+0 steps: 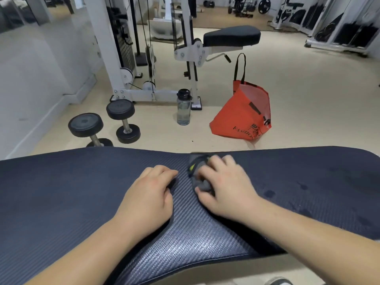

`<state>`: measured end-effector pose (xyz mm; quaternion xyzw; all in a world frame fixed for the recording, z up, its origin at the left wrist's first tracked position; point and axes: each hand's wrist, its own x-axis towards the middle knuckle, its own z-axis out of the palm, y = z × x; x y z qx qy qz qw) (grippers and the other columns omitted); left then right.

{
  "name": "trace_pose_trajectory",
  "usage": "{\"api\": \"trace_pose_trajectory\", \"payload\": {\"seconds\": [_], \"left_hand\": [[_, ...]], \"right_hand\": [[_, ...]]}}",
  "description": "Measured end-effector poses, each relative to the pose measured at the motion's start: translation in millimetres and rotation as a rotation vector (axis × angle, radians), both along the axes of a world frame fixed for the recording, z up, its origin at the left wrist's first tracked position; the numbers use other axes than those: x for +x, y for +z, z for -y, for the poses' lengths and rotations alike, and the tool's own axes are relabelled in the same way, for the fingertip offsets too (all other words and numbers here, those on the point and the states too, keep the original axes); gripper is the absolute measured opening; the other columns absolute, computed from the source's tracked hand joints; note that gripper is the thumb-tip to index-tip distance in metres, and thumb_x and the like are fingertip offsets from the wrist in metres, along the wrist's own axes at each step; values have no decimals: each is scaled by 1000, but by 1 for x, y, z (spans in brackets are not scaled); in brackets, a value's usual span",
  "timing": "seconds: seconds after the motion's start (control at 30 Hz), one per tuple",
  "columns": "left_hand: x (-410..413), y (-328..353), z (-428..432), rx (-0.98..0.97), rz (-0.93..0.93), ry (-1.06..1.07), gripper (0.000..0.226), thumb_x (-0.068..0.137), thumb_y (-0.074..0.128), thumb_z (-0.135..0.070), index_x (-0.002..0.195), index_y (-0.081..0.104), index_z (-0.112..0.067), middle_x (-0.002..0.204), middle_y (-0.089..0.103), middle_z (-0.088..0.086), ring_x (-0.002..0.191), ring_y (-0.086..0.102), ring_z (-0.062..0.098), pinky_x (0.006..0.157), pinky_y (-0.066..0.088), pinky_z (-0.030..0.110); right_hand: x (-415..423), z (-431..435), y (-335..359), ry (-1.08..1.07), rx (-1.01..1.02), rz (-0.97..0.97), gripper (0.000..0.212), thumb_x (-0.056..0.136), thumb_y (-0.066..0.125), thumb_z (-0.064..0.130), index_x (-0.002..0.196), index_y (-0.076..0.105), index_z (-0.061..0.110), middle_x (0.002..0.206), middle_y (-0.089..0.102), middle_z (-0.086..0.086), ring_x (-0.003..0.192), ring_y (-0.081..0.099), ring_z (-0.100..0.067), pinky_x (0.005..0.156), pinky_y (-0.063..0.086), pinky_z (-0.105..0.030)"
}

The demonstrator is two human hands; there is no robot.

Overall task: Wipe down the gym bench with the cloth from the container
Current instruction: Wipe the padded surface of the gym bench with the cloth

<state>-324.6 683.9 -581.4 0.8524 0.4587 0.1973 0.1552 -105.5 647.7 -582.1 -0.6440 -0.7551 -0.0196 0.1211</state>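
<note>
Cloth: The grey cloth [203, 184] lay bunched on the desk [72, 192], about midway along it and close to its far edge.
Right hand: Your right hand [224, 186] clutched the cloth, fingers curled over the top and thumb against its near side.
Left hand: Your left hand [152, 194] rested on the pad just beside the cloth, fingers loosely bent and grasping nothing.
Bunching risk: With the cloth wadded under your palm, little of it probably met the pad. I judged you could leave streaks between passes. Its far part was blurred, so I could not tell how it was folded.
Edge risk: The cloth was near the far edge, so a stroke pushed outward could have carried it over and onto the floor [308, 99].
Left-hand risk: A sweep to the left would have run into your resting hand. The patch beneath that hand could have gone unwiped.
Dark spots: Dark spots [269, 193] marked the pad to the right of your right hand. They looked damp, though I could not be sure, and short strokes could have missed them.
Floor things: The water bottle [183, 109], red bag [240, 120] and dumbbells [123, 120] stood beyond the far edge, so a dropped cloth might have landed among them and picked up grit.
</note>
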Motion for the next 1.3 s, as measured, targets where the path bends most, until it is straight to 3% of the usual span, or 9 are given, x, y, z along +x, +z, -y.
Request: {"api": "trace_pose_trajectory", "payload": {"seconds": [0.1,0.17,0.3,0.43,0.5,0.7,0.9,1.1,1.3], "left_hand": [[2,1,4,-3,-26,14,40,75,56,1,105,69,-23,113,63,-10,107,53,17,87,54,36],[9,5,14,23,-49,-2,34,75,57,1,97,69,-23,111,63,-10,105,54,16,83,56,37],[33,13,33,68,-35,-153,39,75,59,0,103,72,-23,111,63,-10,104,55,17,86,54,33],[62,12,30,20,52,-101,38,76,56,1,101,72,-23,107,63,-12,102,55,17,86,54,39],[72,10,31,-15,116,-81,39,78,55,2,102,72,-23,107,63,-12,105,55,17,91,53,39],[75,5,43,-19,73,-149,34,84,56,-7,109,72,-25,108,62,-13,103,53,15,88,53,38],[70,2,46,-26,51,-179,32,86,54,-13,109,70,-29,108,61,-14,101,53,16,87,53,39],[81,6,45,-41,-11,-174,37,91,49,-21,125,64,-29,120,59,-12,112,50,16,99,48,37],[80,9,28,-13,-174,-97,39,83,45,-26,116,67,-25,115,59,-7,108,49,22,96,48,42]], "right_hand": [[-1,42,6,275,-81,-24,31,84,60,55,105,61,33,108,54,4,98,48,-27,75,47,-39],[15,52,8,302,-95,17,30,85,59,57,106,62,34,109,55,7,100,49,-25,76,46,-39],[26,73,8,14,-39,-11,31,85,55,53,106,60,31,114,55,4,104,47,-29,80,50,-46],[11,103,5,231,-77,16,29,85,57,49,106,60,31,109,54,3,101,49,-29,75,46,-42],[24,107,10,209,-83,5,28,85,55,51,105,61,31,108,55,5,100,50,-28,75,47,-42],[43,129,-1,-166,27,46,23,85,59,45,99,59,27,107,57,3,98,52,-31,72,49,-45],[45,129,2,91,8,38,24,86,62,49,103,62,31,109,58,6,98,52,-27,75,46,-40],[93,75,-3,-426,2,55,29,87,54,53,103,61,31,110,58,4,99,51,-32,76,50,-42],[83,61,8,-61,-127,-68,29,83,59,60,99,63,37,107,54,12,98,46,-22,82,49,-39]]}}
